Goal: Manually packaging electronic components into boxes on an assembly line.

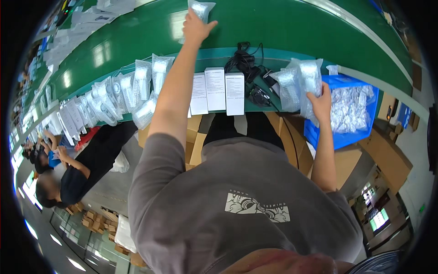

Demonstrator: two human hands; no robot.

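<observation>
My left hand (196, 29) reaches far over the green belt with its thumb spread wide. Its fingers touch a clear bubble-wrap bag (202, 9) at the belt's upper part; the contents are hard to make out. On the right, my right hand (321, 104) is closed on the lower part of another bubble-wrap bag (310, 75), thumb in front. Against that bag's left side stands a similar bubble-wrap bag (287, 84). Just right of my right hand is a blue bin (338, 81) full of small clear plastic packets (349, 109).
White printed boxes (235, 93) stand at the near edge, beside black cables and adapters (248, 64). Many bubble-wrapped items (109, 93) line the edge on the left. Open cardboard boxes (197, 148) sit below. Another person (75, 182) works at the left.
</observation>
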